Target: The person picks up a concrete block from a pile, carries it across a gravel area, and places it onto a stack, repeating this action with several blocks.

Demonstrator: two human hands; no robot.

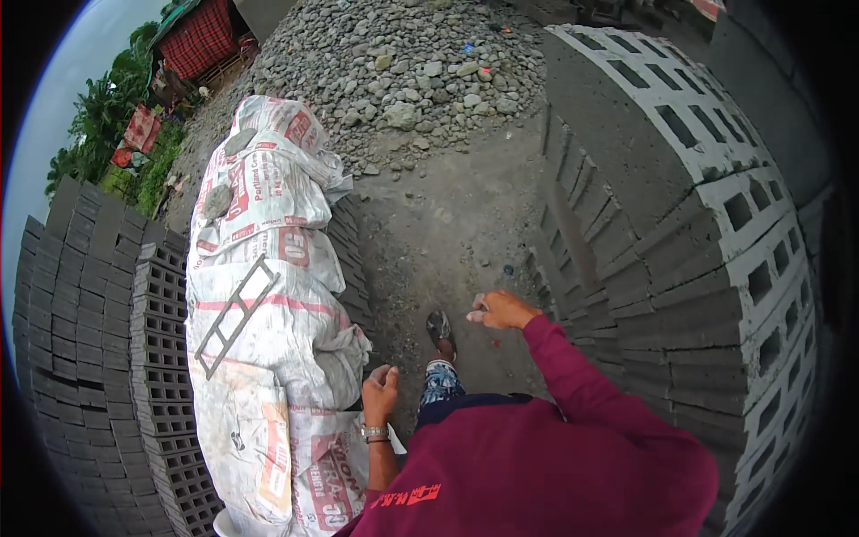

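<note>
Downward, we see our maroon shirt [537, 465] nearest, then our left grip [379, 394], a watch [375, 432] at its wrist, its fingers curled just beside the white sacks [309, 331]; we cannot tell whether it touches them or closes on anything. These sacks lie to the left of that grip and run on ahead of it. Our right grip [504, 311] hangs farther forward, fingers loosely bent and a little spread, well apart from the sacks, with a tall stack of grey hollow blocks [658, 295] to its right. Between our two grips shows a dark shoe [438, 329]. Ahead and left of our left grip, a ladder-shaped frame [250, 316] rests slantwise on the sacks; farther along them lie two grey stones [218, 202]. More stacked blocks [80, 313] stand left of the sacks. Past the bare ground [438, 210] we see a gravel heap [403, 72], and off to its left a red plaid cloth [199, 45]
</note>
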